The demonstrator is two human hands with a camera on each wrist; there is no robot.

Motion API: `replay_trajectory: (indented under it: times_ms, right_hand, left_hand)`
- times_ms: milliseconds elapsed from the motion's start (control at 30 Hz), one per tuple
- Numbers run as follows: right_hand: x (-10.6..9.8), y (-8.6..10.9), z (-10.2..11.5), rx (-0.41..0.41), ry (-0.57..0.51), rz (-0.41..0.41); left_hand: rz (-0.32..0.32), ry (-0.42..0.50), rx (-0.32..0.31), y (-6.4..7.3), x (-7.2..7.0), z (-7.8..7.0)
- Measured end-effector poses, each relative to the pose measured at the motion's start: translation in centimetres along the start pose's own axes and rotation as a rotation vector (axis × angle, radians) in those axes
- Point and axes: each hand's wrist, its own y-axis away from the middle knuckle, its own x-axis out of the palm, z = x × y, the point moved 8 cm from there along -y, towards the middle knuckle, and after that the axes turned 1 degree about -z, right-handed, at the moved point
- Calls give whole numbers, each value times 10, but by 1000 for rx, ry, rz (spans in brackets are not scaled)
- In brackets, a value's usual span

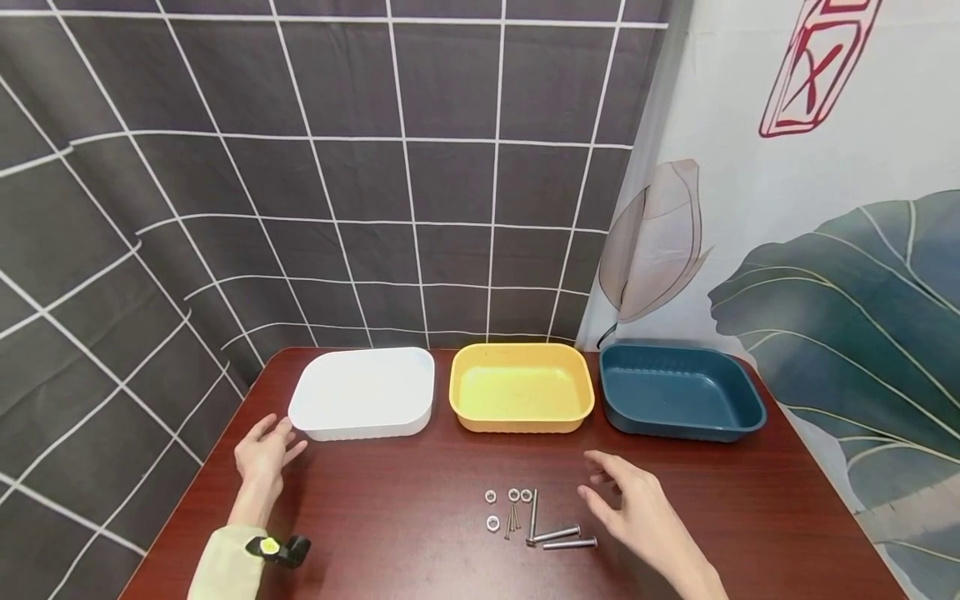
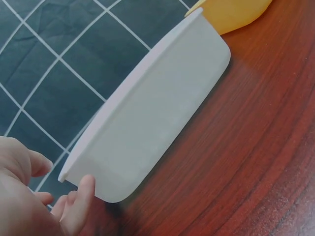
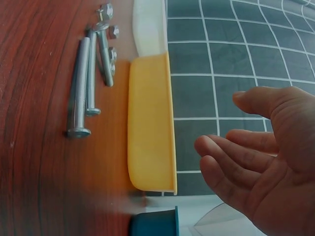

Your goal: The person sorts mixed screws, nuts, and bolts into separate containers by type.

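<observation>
My left hand (image 1: 264,454) is at the near left corner of a white tray (image 1: 363,392), fingers loosely spread around that corner. In the left wrist view its fingertips overlap the tray's end wall. My right hand (image 1: 633,504) hovers over the table, fingers relaxed and holding nothing. To its left lie several long bolts, one bolt (image 1: 570,543) nearest the hand and another bolt (image 1: 533,517) pointing away. Beside them are small thin screws (image 1: 513,521) and several hex nuts, including a nut (image 1: 492,523) at the left.
A yellow tray (image 1: 522,419) and a dark blue tray (image 1: 682,425) stand right of the white one along the back of the brown table (image 1: 397,517). A grid-patterned dark curtain (image 1: 450,183) hangs behind, with a printed white curtain (image 1: 750,183) at the right.
</observation>
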Motion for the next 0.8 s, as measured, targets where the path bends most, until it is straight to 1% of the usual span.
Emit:
replay_trajectory:
  times_ms: [267, 533, 633, 800]
  right_hand:
    - [6, 1, -1, 13, -82, 11]
    - [7, 0, -1, 16, -98, 10]
    - [7, 0, -1, 8, -106, 6]
    - [8, -1, 2, -55, -125, -20]
  left_hand:
    - [16, 12, -21, -6, 4, 3]
    - [46, 18, -54, -7, 10, 2]
    - [43, 21, -68, -7, 11, 2]
    - [39, 62, -85, -9, 11, 4]
